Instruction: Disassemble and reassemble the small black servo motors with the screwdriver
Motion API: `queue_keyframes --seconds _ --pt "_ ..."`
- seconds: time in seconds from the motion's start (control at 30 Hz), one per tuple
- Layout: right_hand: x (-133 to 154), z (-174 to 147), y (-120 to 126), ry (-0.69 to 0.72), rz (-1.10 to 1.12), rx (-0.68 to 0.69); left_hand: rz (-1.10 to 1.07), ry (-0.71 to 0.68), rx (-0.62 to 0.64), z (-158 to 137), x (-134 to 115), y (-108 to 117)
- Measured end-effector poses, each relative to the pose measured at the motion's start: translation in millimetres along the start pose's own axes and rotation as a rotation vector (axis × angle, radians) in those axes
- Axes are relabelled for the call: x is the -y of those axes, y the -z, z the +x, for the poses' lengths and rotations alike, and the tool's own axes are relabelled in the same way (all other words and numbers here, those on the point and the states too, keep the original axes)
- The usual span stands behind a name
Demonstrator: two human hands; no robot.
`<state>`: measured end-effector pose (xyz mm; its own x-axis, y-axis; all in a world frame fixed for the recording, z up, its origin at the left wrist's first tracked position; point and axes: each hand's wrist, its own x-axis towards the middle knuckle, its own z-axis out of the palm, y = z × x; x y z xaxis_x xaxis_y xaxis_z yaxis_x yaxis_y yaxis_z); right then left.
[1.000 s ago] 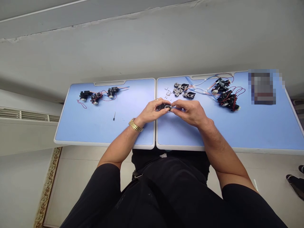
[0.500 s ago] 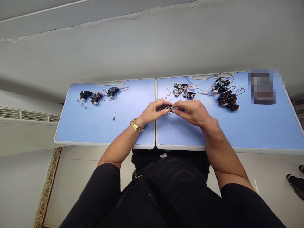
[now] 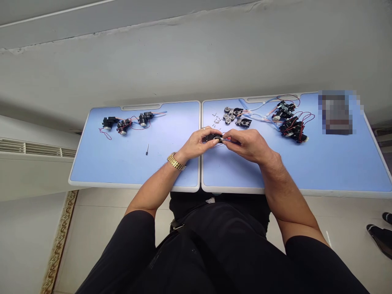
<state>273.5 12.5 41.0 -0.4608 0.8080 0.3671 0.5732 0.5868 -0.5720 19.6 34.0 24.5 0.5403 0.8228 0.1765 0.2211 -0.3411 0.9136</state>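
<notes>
My left hand (image 3: 200, 143) is closed around a small black pump housing (image 3: 209, 139), with the thumb along its near side. A pale ring shows at the housing's right end. My right hand (image 3: 249, 145) pinches thin tubing (image 3: 234, 142) where it meets that end, its fingertips almost touching my left thumb. The fingers hide part of the joint. A trace of red shows between the hands. Just beyond them lie tiny screws (image 3: 217, 121), several round metal roller parts (image 3: 228, 116) and opened black housings (image 3: 244, 122).
Black motor units (image 3: 290, 122) with red wires and blue tubing lie at the right. More units (image 3: 124, 126) sit on the left table, behind a small screwdriver (image 3: 147, 150). A seam divides the two blue tables (image 3: 171, 175). A blurred dark object (image 3: 337, 116) is far right.
Both hands stay almost in place around the pump housing. My right fingertips have shifted slightly, and more of the pale ring and a bit of red now show.
</notes>
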Motion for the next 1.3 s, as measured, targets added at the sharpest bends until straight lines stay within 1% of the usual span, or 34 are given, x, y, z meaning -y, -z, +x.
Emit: queue_keyframes --seconds 0.1,0.23,0.5,0.83,0.93,1.1,1.3 --pt "-2 1 0 -0.029 0.109 0.004 0.053 -0.053 -0.019 0 -1 2" --pt "-3 1 0 -0.048 0.176 -0.014 0.099 -0.132 -0.022 0 -2 4" --pt "1 1 2 -0.079 0.201 -0.031 0.098 -0.155 -0.023 -1 -3 1" --pt "16 5 0 -0.197 0.241 -0.066 0.058 -0.122 -0.03 0 -2 1" --pt "16 6 0 -0.188 0.257 -0.086 -0.015 -0.086 -0.029 -1 0 0" --pt "14 6 0 -0.202 0.27 -0.08 -0.134 -0.016 0.001 -1 3 -2" --pt "9 6 -2 -0.223 0.25 -0.067 -0.074 -0.017 -0.015 -1 6 -3"
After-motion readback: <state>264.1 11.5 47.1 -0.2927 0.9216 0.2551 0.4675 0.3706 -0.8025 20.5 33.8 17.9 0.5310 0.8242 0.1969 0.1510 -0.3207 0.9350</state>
